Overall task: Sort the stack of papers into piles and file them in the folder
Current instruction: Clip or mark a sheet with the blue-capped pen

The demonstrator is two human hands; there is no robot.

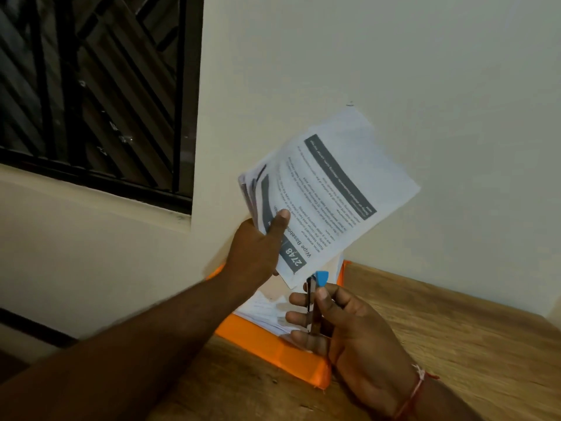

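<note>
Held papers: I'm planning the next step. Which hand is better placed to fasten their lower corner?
Right, probably. The right hand grips the blue-tipped stapler just under that corner, while the left hand is busy pinching the papers above the orange folder.

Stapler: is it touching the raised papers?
Cannot tell. In the head view the stapler sits right at the lower edge of the papers held in the left hand; neither contact nor gap shows plainly.

Two hands are showing: left hand at centre, right hand lower right. One held sheaf, one pile, one orange folder and one blue-tipped tool are appearing.
</note>
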